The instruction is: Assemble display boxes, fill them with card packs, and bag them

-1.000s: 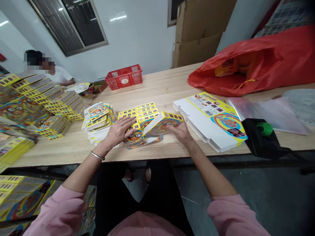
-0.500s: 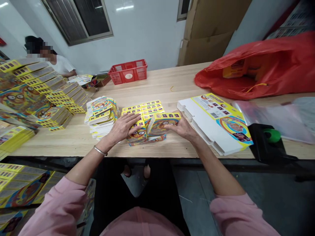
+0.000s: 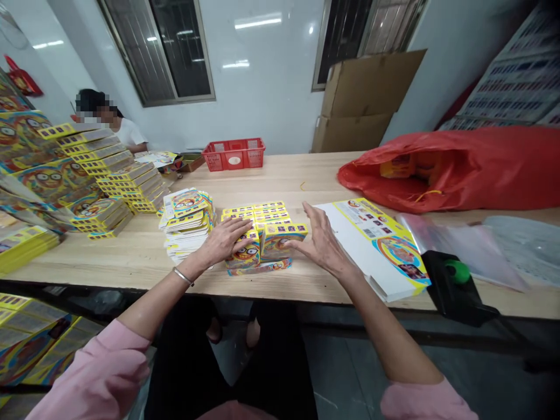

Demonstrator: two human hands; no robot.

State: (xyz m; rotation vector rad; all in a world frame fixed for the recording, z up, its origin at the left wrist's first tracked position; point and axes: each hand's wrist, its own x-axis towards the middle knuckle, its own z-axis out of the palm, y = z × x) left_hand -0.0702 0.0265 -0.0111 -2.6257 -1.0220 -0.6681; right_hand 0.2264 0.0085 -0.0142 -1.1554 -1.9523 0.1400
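Yellow boxes (image 3: 273, 217) stand in two side-by-side rows on the wooden table (image 3: 284, 178), between my operator's two hands. From my remote seat I see the left hand (image 3: 227, 238) lying across the left row, fingers loosely spread, gripping nothing. The right hand (image 3: 321, 242) is wide open, thumb by the front right box; I can't tell if it touches. Beyond, the red bag (image 3: 503, 169) gapes around yellow-orange items (image 3: 396, 167); the red basket's (image 3: 222, 158) contents are hidden from me.
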